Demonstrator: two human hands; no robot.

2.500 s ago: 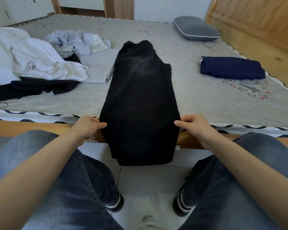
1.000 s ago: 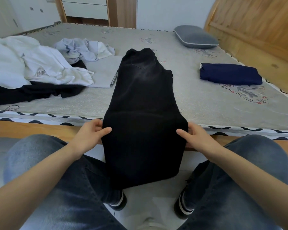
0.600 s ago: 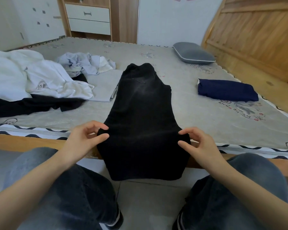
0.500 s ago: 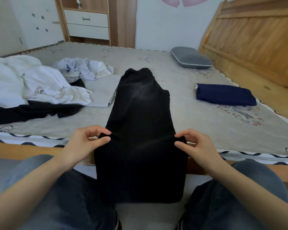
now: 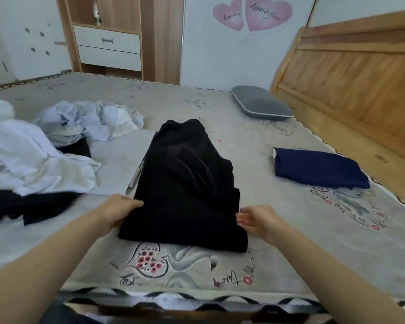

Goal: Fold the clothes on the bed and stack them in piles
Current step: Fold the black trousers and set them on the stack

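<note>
A folded pair of black trousers (image 5: 187,183) lay lengthwise on the middle of the bed (image 5: 278,230), its near end doubled over into a thicker layer and its far, narrower end pointing toward the wall. The left hand (image 5: 117,212) rested against the left edge of that near fold, with the thumb on top of the cloth and the fingers hidden under or behind it, so whether it pinched the fabric could not be told. The right hand (image 5: 255,219) lay at the right edge of the fold, its fingers fairly straight and loosely spread, their tips touching the cloth. Well apart to the right, a folded navy garment (image 5: 318,170) sat flat on the mattress cover. To the left, a crumpled white garment (image 5: 33,164) lay over a black garment (image 5: 26,206), and behind them a rumpled pale blue garment (image 5: 80,120) lay in a heap. A flat grey cloth (image 5: 119,162) lay just beside the trousers on their left, partly beneath them. A grey pillow (image 5: 260,104) rested at the far right corner near the wooden headboard (image 5: 351,73). Beyond the bed stood a wooden cabinet with white drawers (image 5: 108,46), and two pink heart stickers (image 5: 253,14) marked the wall.
</note>
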